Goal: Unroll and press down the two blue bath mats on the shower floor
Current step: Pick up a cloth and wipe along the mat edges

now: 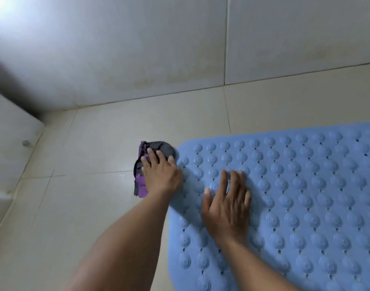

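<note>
Mat: the blue bath mat (pixel 306 206) lies unrolled on the tiled shower floor (pixel 85 206), its rounded corner touching a grey-and-purple cloth (pixel 165 148).
Right hand (pixel 228 206): palm down, fingers spread, pressing the mat near that corner.
Left hand (pixel 161 175): arm outstretched, fingers apart atop the cloth.

A crumpled grey-and-purple cloth (pixel 162 147) lies bunched (partly hidden) below the stained tiled wall (pixel 137 49); at left, a white panel (pixel 9 127) bears a small shiny stud (pixel 25 143).
</note>
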Action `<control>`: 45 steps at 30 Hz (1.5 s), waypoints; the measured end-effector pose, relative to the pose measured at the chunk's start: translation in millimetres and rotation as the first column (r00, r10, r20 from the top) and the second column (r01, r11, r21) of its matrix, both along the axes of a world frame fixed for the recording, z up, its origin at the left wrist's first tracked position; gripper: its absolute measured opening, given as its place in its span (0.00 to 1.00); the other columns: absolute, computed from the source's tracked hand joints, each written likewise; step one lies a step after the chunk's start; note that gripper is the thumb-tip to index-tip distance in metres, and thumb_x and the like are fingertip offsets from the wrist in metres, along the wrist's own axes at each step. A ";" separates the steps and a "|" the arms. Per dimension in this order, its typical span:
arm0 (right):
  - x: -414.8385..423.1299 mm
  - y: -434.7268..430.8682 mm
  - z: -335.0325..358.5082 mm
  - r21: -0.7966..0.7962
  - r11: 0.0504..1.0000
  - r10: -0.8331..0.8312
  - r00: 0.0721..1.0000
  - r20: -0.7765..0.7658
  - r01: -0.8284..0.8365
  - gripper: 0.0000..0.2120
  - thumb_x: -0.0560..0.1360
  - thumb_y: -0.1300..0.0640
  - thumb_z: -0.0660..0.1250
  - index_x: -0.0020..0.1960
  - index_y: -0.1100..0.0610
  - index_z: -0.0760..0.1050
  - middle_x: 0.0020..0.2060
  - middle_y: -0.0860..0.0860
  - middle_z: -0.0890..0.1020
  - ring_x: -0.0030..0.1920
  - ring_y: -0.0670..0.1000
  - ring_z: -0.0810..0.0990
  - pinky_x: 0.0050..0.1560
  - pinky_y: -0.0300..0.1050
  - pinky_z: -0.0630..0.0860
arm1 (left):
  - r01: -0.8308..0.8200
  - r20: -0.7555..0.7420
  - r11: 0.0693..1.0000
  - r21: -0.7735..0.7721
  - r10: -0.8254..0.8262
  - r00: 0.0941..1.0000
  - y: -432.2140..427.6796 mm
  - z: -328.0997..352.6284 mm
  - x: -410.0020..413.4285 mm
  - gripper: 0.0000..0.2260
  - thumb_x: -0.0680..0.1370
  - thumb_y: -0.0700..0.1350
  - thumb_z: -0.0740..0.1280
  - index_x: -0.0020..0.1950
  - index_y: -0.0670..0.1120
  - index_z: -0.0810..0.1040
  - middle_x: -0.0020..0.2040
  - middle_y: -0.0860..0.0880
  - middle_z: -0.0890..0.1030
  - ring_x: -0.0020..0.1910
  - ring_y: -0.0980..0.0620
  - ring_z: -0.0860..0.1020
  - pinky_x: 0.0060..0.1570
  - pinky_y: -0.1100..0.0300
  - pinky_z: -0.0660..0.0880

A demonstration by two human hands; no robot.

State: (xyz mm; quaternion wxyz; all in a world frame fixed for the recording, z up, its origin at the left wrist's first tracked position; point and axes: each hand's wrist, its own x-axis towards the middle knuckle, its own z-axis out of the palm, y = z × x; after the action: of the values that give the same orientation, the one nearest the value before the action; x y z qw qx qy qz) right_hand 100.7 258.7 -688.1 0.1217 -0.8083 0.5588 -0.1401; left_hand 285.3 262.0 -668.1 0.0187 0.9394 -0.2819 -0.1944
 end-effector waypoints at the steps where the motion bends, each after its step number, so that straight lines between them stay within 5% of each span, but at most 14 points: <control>1: 0.6 1.0 -1.1 -0.011 1.000 0.001 1.000 -0.022 -0.001 0.31 0.77 0.46 0.63 0.74 0.64 0.69 0.72 0.64 0.71 0.76 0.65 0.65 0.68 0.63 0.65 | 0.034 -0.006 0.999 -0.035 -0.034 0.999 -17.3 7.4 5.1 0.28 0.84 0.52 0.45 0.82 0.42 0.54 0.83 0.40 0.46 0.81 0.35 0.45 0.77 0.39 0.48; 6: 4.8 3.7 -5.6 -0.037 0.999 -0.008 0.999 -0.037 0.007 0.31 0.74 0.45 0.64 0.72 0.62 0.73 0.72 0.63 0.72 0.76 0.64 0.67 0.70 0.61 0.63 | 0.285 0.031 0.951 -0.117 -0.284 0.958 -108.9 9.0 24.2 0.24 0.86 0.50 0.49 0.81 0.44 0.57 0.84 0.44 0.47 0.81 0.37 0.47 0.77 0.39 0.51; 11: 4.7 -2.7 -2.1 -0.003 1.000 -0.013 1.000 -0.003 0.013 0.32 0.74 0.43 0.63 0.72 0.60 0.74 0.72 0.61 0.74 0.74 0.62 0.70 0.71 0.59 0.60 | 0.617 0.021 0.769 -0.166 -0.623 0.782 -171.7 7.7 -36.4 0.23 0.86 0.49 0.50 0.82 0.47 0.57 0.84 0.45 0.47 0.82 0.40 0.45 0.77 0.41 0.49; 16: -21.5 -16.7 7.2 -0.069 0.998 0.008 0.968 0.253 0.010 0.22 0.74 0.47 0.64 0.65 0.53 0.77 0.66 0.53 0.77 0.67 0.58 0.77 0.60 0.57 0.72 | 0.682 -0.010 0.705 -0.195 -0.697 0.717 -171.5 -3.4 -53.4 0.26 0.86 0.51 0.51 0.84 0.50 0.51 0.84 0.48 0.42 0.82 0.42 0.41 0.78 0.43 0.44; 19: -93.0 -62.4 1.8 -0.121 0.979 -0.155 0.985 0.075 0.163 0.24 0.74 0.45 0.61 0.66 0.55 0.77 0.67 0.57 0.76 0.68 0.63 0.75 0.62 0.62 0.72 | 0.694 0.022 0.698 -0.173 -0.702 0.712 -172.5 -7.8 -48.5 0.26 0.86 0.51 0.52 0.84 0.51 0.50 0.84 0.49 0.41 0.82 0.44 0.41 0.79 0.44 0.43; 22: -138.5 -80.0 -12.1 -0.040 0.972 -0.236 0.956 -0.175 0.233 0.32 0.79 0.40 0.52 0.77 0.55 0.68 0.77 0.58 0.67 0.78 0.64 0.62 0.72 0.70 0.57 | 0.712 0.008 0.690 -0.132 -0.717 0.697 -188.0 -1.0 -62.1 0.26 0.86 0.50 0.51 0.84 0.50 0.49 0.84 0.48 0.41 0.82 0.42 0.41 0.78 0.43 0.44; 27: -138.6 -78.7 -22.0 -0.018 0.984 -0.175 0.961 -0.216 0.176 0.33 0.81 0.38 0.48 0.79 0.55 0.64 0.80 0.57 0.63 0.80 0.64 0.56 0.74 0.71 0.50 | 0.823 -0.020 0.558 -0.106 -0.829 0.560 -224.1 3.1 -113.2 0.26 0.85 0.49 0.52 0.83 0.48 0.49 0.84 0.47 0.41 0.82 0.40 0.41 0.78 0.41 0.45; 30: -141.8 -79.9 -20.1 -0.003 0.985 -0.169 0.962 -0.216 0.173 0.32 0.81 0.38 0.48 0.80 0.54 0.62 0.80 0.57 0.61 0.81 0.63 0.54 0.75 0.71 0.49 | 0.808 0.004 0.559 -0.183 -0.822 0.570 -214.6 7.7 -124.2 0.27 0.86 0.49 0.51 0.84 0.47 0.48 0.84 0.46 0.42 0.82 0.42 0.41 0.79 0.43 0.44; 34: -138.6 -80.1 -14.0 0.111 0.976 -0.159 0.962 -0.220 0.187 0.34 0.80 0.37 0.44 0.82 0.51 0.56 0.82 0.53 0.55 0.82 0.60 0.47 0.77 0.69 0.42 | 0.701 0.225 0.606 -0.377 -0.674 0.704 -112.7 -2.3 -128.1 0.30 0.82 0.49 0.57 0.83 0.42 0.55 0.83 0.39 0.53 0.81 0.40 0.53 0.79 0.44 0.55; 36: -140.3 -82.3 -4.3 0.127 0.965 -0.211 0.969 -0.132 0.227 0.33 0.78 0.38 0.47 0.78 0.49 0.64 0.79 0.52 0.63 0.81 0.60 0.55 0.75 0.66 0.47 | 0.662 0.191 0.643 -0.386 -0.646 0.739 -63.0 -16.6 -141.1 0.29 0.82 0.52 0.55 0.83 0.44 0.56 0.83 0.41 0.55 0.81 0.41 0.55 0.79 0.46 0.55; 38: -137.5 -96.2 12.3 0.004 0.969 -0.248 0.969 0.020 0.248 0.26 0.76 0.43 0.53 0.68 0.51 0.76 0.68 0.53 0.75 0.70 0.61 0.72 0.65 0.64 0.64 | 0.683 0.209 0.658 -0.319 -0.654 0.727 -52.9 -25.9 -145.7 0.29 0.82 0.55 0.51 0.83 0.50 0.55 0.83 0.45 0.54 0.82 0.45 0.52 0.79 0.49 0.48; 41: -100.0 -151.3 27.9 -0.156 0.987 -0.011 0.992 0.130 0.031 0.24 0.75 0.49 0.57 0.68 0.52 0.77 0.68 0.53 0.76 0.69 0.59 0.74 0.63 0.60 0.70 | 0.696 0.231 0.668 -0.262 -0.657 0.717 -59.8 -27.4 -142.5 0.30 0.81 0.58 0.50 0.83 0.55 0.51 0.84 0.46 0.51 0.83 0.47 0.48 0.79 0.51 0.44; 45: -41.9 -213.1 45.7 0.265 0.905 0.370 0.923 -0.104 -0.333 0.25 0.84 0.47 0.51 0.80 0.48 0.60 0.82 0.50 0.56 0.82 0.52 0.51 0.79 0.60 0.50 | 0.703 0.213 0.661 -0.261 -0.671 0.710 -57.6 -24.5 -143.3 0.30 0.81 0.59 0.46 0.84 0.55 0.49 0.84 0.47 0.49 0.83 0.47 0.45 0.80 0.51 0.43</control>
State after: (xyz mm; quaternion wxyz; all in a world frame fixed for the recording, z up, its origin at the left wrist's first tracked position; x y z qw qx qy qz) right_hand 58.8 45.6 -642.4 0.1996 -0.8833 0.4240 0.0154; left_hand 142.0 204.4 -692.6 0.0836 0.7549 -0.6440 -0.0918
